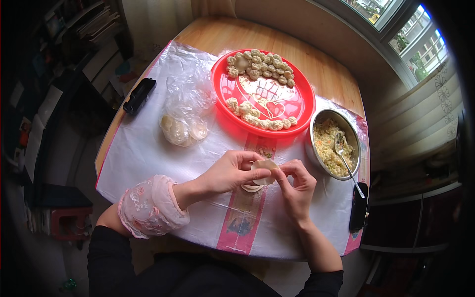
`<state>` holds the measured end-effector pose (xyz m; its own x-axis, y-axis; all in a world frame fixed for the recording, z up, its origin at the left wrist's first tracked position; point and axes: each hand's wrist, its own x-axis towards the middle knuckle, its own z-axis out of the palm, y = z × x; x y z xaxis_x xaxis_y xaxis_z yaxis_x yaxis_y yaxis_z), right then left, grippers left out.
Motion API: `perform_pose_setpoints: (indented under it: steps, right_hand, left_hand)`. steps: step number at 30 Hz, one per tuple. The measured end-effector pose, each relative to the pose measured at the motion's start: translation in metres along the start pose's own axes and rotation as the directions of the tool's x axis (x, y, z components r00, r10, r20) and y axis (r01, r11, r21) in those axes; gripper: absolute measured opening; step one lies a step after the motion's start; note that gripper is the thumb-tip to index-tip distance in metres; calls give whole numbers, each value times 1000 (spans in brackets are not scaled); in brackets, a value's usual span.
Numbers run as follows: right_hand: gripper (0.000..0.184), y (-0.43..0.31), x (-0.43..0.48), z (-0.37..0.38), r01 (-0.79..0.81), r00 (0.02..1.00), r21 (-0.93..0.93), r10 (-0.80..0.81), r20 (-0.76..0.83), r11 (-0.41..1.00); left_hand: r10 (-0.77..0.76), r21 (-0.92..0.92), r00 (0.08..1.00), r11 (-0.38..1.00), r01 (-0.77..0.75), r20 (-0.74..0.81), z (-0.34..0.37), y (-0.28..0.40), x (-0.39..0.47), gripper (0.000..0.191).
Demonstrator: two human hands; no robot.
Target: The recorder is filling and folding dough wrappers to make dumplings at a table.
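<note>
Between my two hands is a round dough wrapper [265, 171]. My left hand [237, 172] pinches its left side between thumb and fingers, and my right hand [296, 183] pinches its right edge. Below the held wrapper, a few more wrappers [252, 188] lie stacked on the cloth. Beyond my hands stands a round red plastic tray [219, 97] with pleated dumplings [274, 67] crowded at its far side and a curved row of paler ones at its near side. To the right, a metal bowl [312, 157] holds chopped filling [330, 144] with a metal spoon [344, 157] resting in it.
A clear plastic bag with dough wrappers [185, 130] sits left of the tray. A black case-like object [140, 96] lies at the left table edge. A black phone-like object [358, 211] lies at the right edge, under the spoon's handle. A plastic-like tablecloth [144, 159] covers most of the wooden table [315, 52].
</note>
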<state>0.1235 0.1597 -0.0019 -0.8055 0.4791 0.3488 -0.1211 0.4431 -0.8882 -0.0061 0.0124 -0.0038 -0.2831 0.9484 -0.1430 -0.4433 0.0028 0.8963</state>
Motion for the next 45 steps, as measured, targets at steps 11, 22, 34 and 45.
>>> perform_pose_setpoints:
  steps: [11,22,34,45]
  right_hand:
    - [12,-10,-4,7,-169,983,265,183,-30,949]
    - [19,-14,3,3,89,996,-171,-85,31,981]
    - [13,-13,3,0,101,995,-117,-103,-9,988]
    - [11,-15,3,-5,138,990,-193,-138,19,971]
  left_hand:
    - [87,-44,994,995,-89,-61,4,-1,0,26]
    - [125,67,991,990,-127,37,3,-12,0,24]
    - [-87,-11,996,996,87,25,3,-1,-1,28]
    - [-121,-133,986,982,135,113,-4,-5,1,29]
